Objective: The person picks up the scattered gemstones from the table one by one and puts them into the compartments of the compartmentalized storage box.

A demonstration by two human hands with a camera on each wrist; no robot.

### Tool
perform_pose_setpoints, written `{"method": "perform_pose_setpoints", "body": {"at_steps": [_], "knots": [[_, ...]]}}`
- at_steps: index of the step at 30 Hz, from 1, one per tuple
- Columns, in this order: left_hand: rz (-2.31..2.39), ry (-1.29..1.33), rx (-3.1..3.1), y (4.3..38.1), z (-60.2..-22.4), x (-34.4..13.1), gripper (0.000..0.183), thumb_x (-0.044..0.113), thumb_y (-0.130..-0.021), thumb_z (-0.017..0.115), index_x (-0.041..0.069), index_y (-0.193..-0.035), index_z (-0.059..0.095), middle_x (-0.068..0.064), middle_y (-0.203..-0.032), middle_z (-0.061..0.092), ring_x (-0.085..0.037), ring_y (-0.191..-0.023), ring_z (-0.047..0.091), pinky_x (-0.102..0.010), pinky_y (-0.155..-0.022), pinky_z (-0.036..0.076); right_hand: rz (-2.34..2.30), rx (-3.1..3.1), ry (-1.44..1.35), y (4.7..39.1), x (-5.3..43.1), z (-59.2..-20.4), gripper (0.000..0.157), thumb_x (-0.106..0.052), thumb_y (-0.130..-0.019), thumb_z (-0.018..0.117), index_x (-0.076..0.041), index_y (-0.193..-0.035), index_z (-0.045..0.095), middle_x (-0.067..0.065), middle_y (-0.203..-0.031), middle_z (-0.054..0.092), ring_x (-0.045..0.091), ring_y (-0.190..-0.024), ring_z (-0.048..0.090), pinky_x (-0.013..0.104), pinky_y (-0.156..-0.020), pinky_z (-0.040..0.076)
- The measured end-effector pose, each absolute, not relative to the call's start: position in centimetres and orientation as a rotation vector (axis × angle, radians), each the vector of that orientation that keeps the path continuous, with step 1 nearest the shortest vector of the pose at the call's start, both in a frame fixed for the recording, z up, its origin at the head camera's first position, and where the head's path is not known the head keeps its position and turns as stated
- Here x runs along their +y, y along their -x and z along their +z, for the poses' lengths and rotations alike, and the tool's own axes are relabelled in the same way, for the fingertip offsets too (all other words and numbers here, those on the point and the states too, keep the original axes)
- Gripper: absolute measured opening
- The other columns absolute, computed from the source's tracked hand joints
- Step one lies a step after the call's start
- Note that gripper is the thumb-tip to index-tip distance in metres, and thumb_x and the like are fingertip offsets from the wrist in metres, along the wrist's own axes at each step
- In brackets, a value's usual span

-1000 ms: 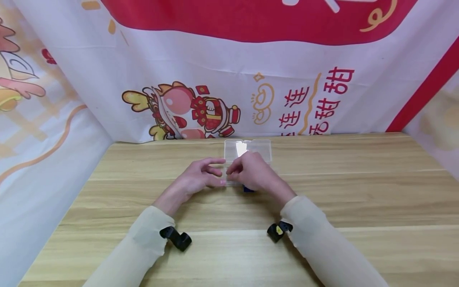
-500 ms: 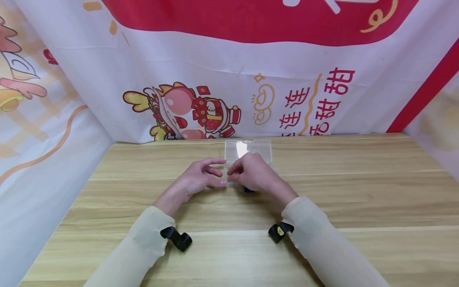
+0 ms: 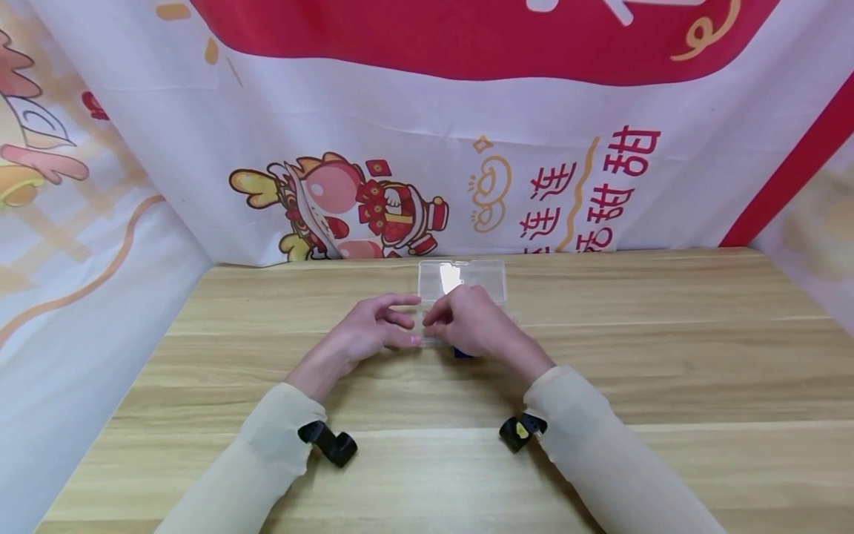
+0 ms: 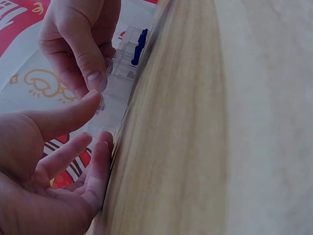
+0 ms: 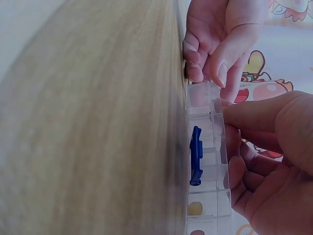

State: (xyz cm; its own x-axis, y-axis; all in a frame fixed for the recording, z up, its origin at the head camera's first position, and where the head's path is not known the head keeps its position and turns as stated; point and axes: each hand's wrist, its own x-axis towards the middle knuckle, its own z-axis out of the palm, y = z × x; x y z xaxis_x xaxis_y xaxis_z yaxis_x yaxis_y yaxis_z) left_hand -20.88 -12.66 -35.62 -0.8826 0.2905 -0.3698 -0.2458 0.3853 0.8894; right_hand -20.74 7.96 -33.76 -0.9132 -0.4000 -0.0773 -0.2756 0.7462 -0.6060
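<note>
A clear plastic compartment box [image 5: 200, 96] lies on the table, its transparent lid [image 3: 487, 276] folded back toward the wall. On the front wall sits a blue latch [image 5: 196, 159]. My left hand [image 3: 373, 324] is at the box's left end, thumb and fingers spread, fingertips right at the edge. My right hand [image 3: 472, 320] reaches over the box from the right with curled fingers, thumb and index tips down at a left-hand compartment. Whether a small piece is between them I cannot tell. A yellow piece [image 5: 195, 208] and a reddish piece [image 5: 197, 232] show through the front wall.
The wood-grain table [image 3: 414, 482] reaches back to a white printed cloth [image 3: 373, 104] hanging close behind the lid. Another cloth [image 3: 100, 259] hangs along the left side. Black wrist cameras [image 3: 328, 443] are strapped over both sleeves.
</note>
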Motion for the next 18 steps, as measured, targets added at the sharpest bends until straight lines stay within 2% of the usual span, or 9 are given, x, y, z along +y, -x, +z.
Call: {"method": "perform_pose_setpoints", "body": {"at_steps": [18], "knots": [[1.521, -0.055, 2.177, 20.89, -35.91, -13.17, 0.066, 0.014, -0.092, 0.083, 0.025, -0.152, 0.058, -0.013, -0.133, 0.064, -0.024, -0.111, 0.066, -0.033, -0.094, 0.056, -0.864, 2.763, 0.608, 20.28, 7.61, -33.72, 0.014, -0.017, -0.099, 0.076, -0.012, -0.109, 0.084, 0.0, -0.104, 0.083, 0.015, -0.099, 0.07, 0.037, -0.094, 0.058]]}}
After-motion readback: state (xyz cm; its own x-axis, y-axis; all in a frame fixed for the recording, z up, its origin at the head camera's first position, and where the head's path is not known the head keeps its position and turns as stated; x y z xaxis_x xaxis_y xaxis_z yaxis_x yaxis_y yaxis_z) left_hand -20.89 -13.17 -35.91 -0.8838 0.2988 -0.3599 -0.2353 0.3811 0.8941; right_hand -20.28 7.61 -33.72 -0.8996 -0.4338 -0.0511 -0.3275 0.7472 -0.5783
